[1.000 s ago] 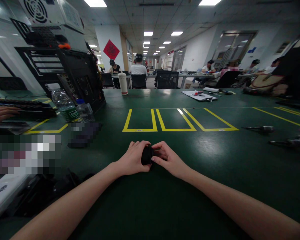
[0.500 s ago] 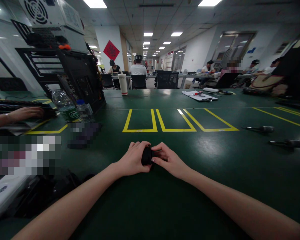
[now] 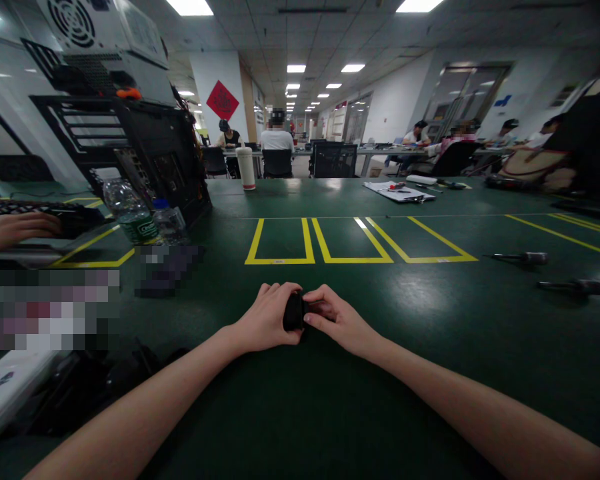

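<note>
A small black object (image 3: 294,312) with a rounded outline is held just above or on the green table, at the middle; its kind cannot be made out. Wrapped around its left side is my left hand (image 3: 267,320), fingers over the top and thumb underneath. My right hand (image 3: 339,321) meets the object's right edge with the thumb and curled fingertips. Its inner fingers are partly hidden behind the thumb. The two hands almost touch across the black object.
Yellow tape outlines (image 3: 280,261) mark the table ahead. Two screwdriver-like tools (image 3: 525,258) lie right. Bottles (image 3: 130,210) and an open computer case (image 3: 165,153) stand left, near another person's hand (image 3: 20,230) at a keyboard. Farther back are a cup (image 3: 246,168) and clipboard (image 3: 399,192).
My hands and the black object have barely moved. A person's hand at the far right withdrew from the lower tool. The other person's hand at left moved right, then back along the keyboard.
</note>
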{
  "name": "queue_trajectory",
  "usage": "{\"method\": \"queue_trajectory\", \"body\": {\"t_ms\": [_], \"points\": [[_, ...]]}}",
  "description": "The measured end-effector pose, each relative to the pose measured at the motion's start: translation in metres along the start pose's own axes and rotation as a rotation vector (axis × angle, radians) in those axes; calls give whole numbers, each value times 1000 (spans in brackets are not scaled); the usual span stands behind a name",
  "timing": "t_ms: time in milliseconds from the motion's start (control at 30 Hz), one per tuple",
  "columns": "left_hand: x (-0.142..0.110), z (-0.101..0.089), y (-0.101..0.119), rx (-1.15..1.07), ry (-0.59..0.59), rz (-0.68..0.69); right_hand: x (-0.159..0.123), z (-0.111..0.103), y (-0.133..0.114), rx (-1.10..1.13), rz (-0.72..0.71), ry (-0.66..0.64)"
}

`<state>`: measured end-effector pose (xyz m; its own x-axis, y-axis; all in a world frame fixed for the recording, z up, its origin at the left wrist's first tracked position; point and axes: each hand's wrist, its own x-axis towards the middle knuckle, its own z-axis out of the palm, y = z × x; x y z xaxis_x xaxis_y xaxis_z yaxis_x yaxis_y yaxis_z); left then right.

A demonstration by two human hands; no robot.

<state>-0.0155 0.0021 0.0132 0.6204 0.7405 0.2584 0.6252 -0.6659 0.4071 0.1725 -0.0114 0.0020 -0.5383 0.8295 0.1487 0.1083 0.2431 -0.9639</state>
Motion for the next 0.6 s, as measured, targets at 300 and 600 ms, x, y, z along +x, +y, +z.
{"method": "queue_trajectory", "body": {"t_ms": [300,600], "points": [[0,2,-1,-26,-3,-12,0,-1,-2,-61,8,13],[0,0,0,0,8,3,1,0,5,-86,-72,42]]}}
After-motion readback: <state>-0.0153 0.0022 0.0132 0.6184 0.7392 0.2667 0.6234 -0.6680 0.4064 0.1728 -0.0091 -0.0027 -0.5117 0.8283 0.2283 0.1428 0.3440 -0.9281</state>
